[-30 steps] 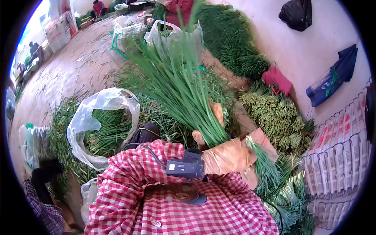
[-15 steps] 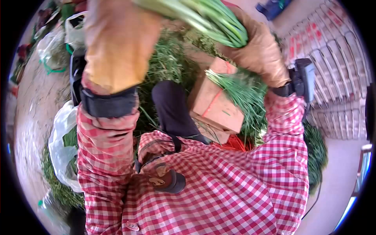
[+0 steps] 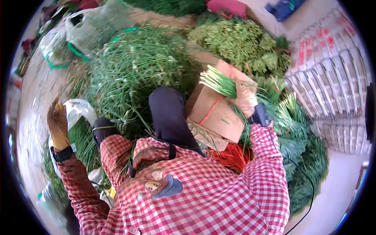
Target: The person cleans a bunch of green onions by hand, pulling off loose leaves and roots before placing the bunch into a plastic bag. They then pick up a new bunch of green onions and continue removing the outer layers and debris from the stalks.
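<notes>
My right hand [image 3: 246,98], in a tan glove, is closed around a bunch of chives [image 3: 218,81] with pale cut ends pointing left. The bunch lies on top of a cardboard box [image 3: 223,122], which has red string across it. My left hand [image 3: 58,125], gloved too, is raised at the far left beside a white plastic bag [image 3: 79,111]. Its fingers are slightly bent and apart, with nothing visible in them. Red ties [image 3: 231,157] lie in a heap just below the box.
A large loose pile of chives [image 3: 137,66] spreads ahead of my knees. Beyond the box is a heap of yellow-green leafy bunches [image 3: 235,41]. More green bunches [image 3: 305,168] lie to the right, near a white rack [image 3: 329,74]. Filled plastic bags [image 3: 98,29] stand upper left.
Both hands were raised high in front with a bunch of green stalks at the right hand. My left hand has dropped to the far left; my right hand has come down onto the box.
</notes>
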`<action>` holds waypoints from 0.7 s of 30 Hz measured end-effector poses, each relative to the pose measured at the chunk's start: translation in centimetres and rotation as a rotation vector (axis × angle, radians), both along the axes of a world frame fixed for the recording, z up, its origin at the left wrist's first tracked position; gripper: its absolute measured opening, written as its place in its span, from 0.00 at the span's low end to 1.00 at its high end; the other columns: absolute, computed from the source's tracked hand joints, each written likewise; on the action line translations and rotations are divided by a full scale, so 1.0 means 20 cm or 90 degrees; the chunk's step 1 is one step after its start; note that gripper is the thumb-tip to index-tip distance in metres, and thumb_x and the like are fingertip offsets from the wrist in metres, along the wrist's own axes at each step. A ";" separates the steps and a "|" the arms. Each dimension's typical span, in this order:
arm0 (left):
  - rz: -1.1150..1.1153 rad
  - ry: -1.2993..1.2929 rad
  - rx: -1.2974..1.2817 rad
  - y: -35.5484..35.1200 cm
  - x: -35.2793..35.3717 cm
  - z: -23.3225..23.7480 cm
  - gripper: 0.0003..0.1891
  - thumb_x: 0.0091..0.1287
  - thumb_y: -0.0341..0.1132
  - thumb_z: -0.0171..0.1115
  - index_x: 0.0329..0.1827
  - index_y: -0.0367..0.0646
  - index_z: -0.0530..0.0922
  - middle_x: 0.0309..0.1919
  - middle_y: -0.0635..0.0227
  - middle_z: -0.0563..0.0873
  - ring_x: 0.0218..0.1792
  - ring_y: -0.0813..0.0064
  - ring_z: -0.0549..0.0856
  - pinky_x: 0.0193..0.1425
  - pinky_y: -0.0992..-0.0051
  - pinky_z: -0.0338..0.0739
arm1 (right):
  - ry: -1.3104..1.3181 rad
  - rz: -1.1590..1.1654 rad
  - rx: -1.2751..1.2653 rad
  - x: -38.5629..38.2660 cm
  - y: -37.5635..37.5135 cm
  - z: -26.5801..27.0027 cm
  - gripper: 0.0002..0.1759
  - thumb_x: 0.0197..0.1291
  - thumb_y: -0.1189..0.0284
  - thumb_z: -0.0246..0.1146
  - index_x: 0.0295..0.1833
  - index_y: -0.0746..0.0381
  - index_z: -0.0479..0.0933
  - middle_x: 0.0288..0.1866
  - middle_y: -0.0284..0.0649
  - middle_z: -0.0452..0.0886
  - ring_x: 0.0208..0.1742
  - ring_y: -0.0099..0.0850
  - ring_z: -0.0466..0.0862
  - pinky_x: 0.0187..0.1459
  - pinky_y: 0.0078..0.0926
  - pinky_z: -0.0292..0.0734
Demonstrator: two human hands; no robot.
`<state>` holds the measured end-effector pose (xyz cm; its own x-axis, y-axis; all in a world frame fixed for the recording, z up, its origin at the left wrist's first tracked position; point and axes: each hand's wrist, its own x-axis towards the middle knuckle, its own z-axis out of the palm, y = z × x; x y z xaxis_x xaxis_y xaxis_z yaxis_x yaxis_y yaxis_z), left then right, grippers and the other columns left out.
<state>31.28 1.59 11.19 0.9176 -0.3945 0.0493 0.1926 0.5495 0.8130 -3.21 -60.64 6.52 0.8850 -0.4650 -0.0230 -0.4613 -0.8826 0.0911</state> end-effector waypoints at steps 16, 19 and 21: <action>1.006 0.339 -0.020 1.08 -1.83 -0.43 0.07 0.62 0.32 0.61 0.35 0.36 0.81 0.27 0.62 0.85 0.28 0.67 0.84 0.40 0.73 0.82 | 0.109 -0.189 -0.067 -0.02 -0.02 -0.36 0.52 0.40 0.40 0.68 0.67 0.61 0.66 0.45 0.58 0.81 0.46 0.57 0.81 0.47 0.45 0.76; 0.950 0.365 -0.031 1.18 -1.97 -0.68 0.05 0.60 0.32 0.62 0.31 0.38 0.81 0.26 0.63 0.85 0.27 0.69 0.84 0.35 0.74 0.81 | 0.293 -0.162 -0.077 0.13 -0.13 -0.26 0.48 0.41 0.39 0.68 0.62 0.62 0.71 0.41 0.58 0.81 0.43 0.57 0.81 0.44 0.46 0.76; 0.964 0.425 -0.058 1.11 -1.86 -0.71 0.05 0.59 0.29 0.63 0.27 0.40 0.78 0.24 0.65 0.83 0.23 0.71 0.82 0.31 0.76 0.79 | 0.461 -0.120 -0.095 0.31 -0.20 -0.15 0.45 0.42 0.39 0.67 0.59 0.62 0.74 0.39 0.57 0.82 0.41 0.57 0.81 0.42 0.46 0.76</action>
<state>-5.88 23.70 -2.91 0.3098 0.8003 -0.5133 -0.2474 0.5891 0.7692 2.94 -64.66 3.43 0.5788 -0.6500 -0.4924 -0.3826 -0.7497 0.5400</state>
